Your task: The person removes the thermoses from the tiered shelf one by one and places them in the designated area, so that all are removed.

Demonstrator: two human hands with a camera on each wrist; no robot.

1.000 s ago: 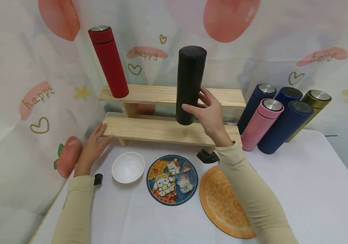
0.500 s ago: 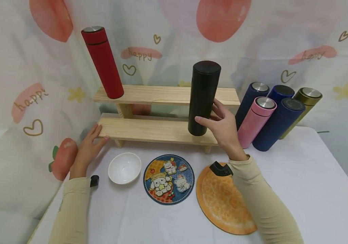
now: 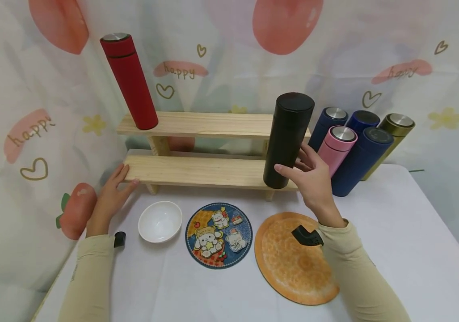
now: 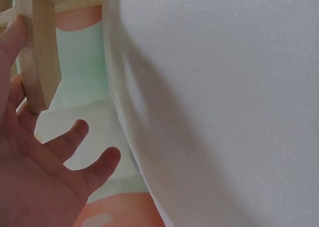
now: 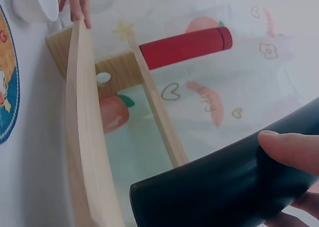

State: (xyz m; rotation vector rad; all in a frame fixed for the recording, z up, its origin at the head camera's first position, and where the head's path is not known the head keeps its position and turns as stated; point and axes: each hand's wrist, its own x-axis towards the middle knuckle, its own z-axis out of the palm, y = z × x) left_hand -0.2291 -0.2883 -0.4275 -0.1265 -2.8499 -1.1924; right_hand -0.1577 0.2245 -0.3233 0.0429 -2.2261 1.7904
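Observation:
My right hand (image 3: 313, 183) grips a black thermos bottle (image 3: 288, 138) near its lower end, thumb on the near side and fingers behind it. In the head view, the bottle's base overlaps the right part of the lower tier of a two-tier wooden shelf (image 3: 197, 171). My left hand (image 3: 110, 194) holds the left end of that lower tier, thumb at the front edge; in the left wrist view two other fingers (image 4: 102, 170) stretch free of the wood. A red thermos bottle (image 3: 130, 85) stands on the upper tier's left end, also visible in the right wrist view.
Several thermos bottles cluster right of the shelf: pink (image 3: 335, 150), dark blue (image 3: 362, 163), gold (image 3: 394, 138) and other blues. In front lie a white bowl (image 3: 160, 222), a round cartoon mat (image 3: 229, 223) and an orange-brown round mat (image 3: 281, 259). A patterned cloth (image 3: 213, 27) hangs behind.
My right hand has carried the black bottle rightward and lower, from mid-shelf to the shelf's right part. The left hand keeps its place on the shelf end; the head view has shifted slightly.

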